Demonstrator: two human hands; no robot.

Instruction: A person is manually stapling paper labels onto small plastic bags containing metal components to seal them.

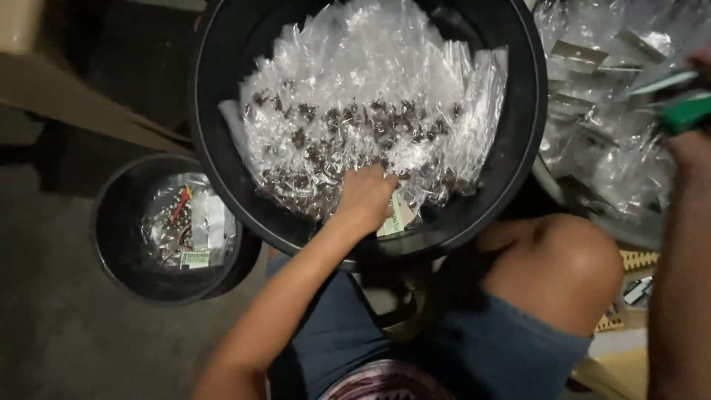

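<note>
At frame centre, the left hand [366, 196] digs its curled fingers into clear plastic packets [370, 111] filling the large black tub [518, 148]. At the right edge, the right hand [692, 144] grips a green tool [685, 112].

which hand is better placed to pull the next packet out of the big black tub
Left. The left hand already rests on the clear packets in the big black tub. The right hand is off at the frame edge by a green tool, outside the tub.
</note>
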